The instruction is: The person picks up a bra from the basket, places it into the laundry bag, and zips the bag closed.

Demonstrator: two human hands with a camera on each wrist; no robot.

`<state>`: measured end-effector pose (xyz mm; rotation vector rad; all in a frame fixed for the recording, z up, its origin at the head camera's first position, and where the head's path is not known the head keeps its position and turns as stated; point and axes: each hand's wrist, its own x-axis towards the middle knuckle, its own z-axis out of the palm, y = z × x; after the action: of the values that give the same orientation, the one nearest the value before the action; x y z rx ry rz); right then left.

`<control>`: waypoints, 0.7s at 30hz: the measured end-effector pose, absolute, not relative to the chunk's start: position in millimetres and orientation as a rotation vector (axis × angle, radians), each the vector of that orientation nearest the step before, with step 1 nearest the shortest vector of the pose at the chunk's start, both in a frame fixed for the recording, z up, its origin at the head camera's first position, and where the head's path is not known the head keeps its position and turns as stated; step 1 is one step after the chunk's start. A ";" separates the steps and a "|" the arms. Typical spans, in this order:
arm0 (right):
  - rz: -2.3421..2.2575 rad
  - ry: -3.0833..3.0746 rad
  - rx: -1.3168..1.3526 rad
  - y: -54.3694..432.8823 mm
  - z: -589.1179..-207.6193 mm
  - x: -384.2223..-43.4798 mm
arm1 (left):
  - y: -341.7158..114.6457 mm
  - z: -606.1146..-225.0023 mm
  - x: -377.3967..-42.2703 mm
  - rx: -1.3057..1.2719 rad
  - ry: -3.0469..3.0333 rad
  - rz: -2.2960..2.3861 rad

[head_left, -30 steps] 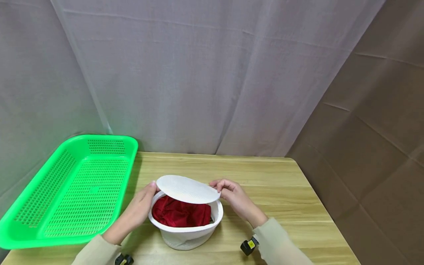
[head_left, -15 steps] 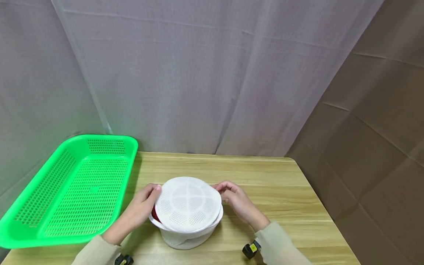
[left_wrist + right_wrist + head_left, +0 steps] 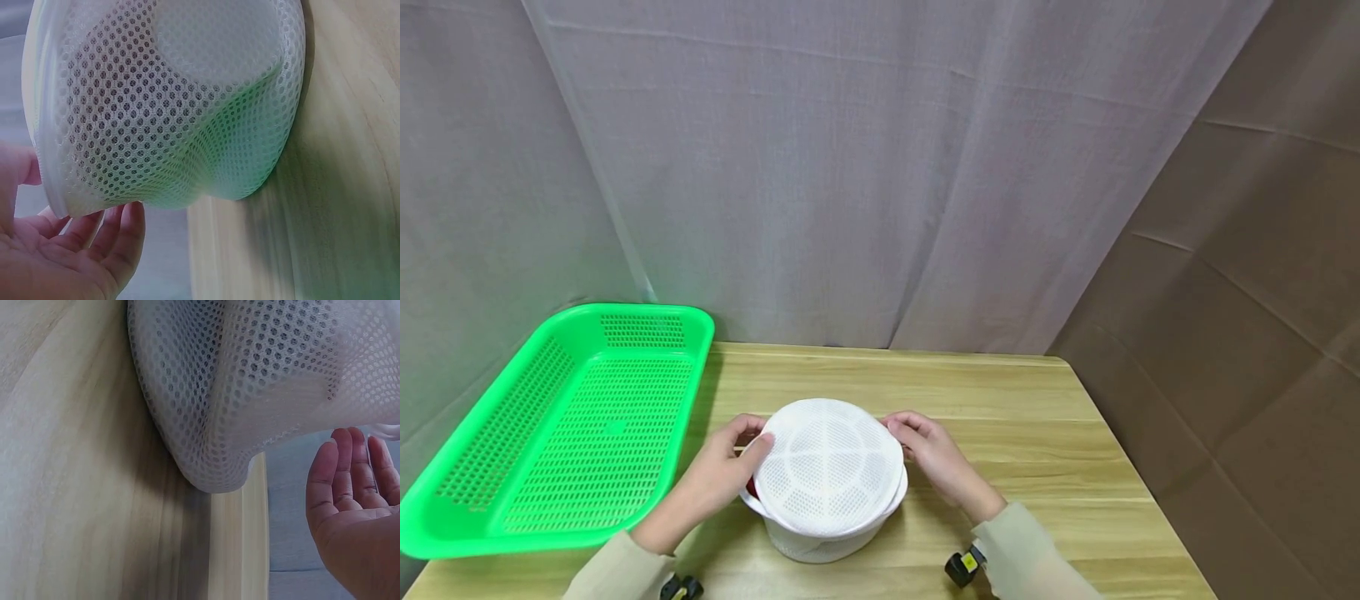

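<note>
A round white mesh laundry bag stands on the table in front of me. Its flat mesh lid lies over the opening, leaving a sliver of red cloth showing at the left. My left hand grips the left side, thumb on the lid's edge and fingers behind the rim. In the left wrist view, those fingers curl beneath the rim, and the mesh wall is dented. At the right rim, my right hand pinches the edge, its fingers partly hidden behind the lid.
A green plastic basket with perforated walls stands at the left of the wooden table. Grey curtain hangs along the back, and a brown cloth wall closes the right side. Both wrists carry small black devices.
The lid has come down from its raised tilt over the bag, covering most of the red cloth. My left thumb has moved onto the lid's left edge; the right hand has shifted only slightly.
</note>
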<state>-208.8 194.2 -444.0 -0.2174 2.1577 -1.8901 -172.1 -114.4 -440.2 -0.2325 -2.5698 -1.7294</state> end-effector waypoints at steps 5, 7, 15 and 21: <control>-1.884 2.161 -0.237 192.1 -441.9 -208.4 | -112.5 -437.4 -171.5 -0.245 -2.549 -1.768; -1.878 2.166 -0.243 191.7 -441.5 -208.4 | -112.2 -437.4 -171.5 -0.265 -2.545 -1.766; -1.850 2.157 -0.288 189.1 -437.0 -207.5 | -112.8 -436.7 -169.4 -0.338 -2.519 -1.804; -1.807 2.197 -0.314 187.2 -434.7 -206.8 | -111.8 -437.6 -170.3 -0.335 -2.513 -1.810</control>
<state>-206.8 187.2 -434.7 -0.3139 2.1974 -1.8070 -170.3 -111.8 -437.6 -0.3349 -2.5134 -1.8105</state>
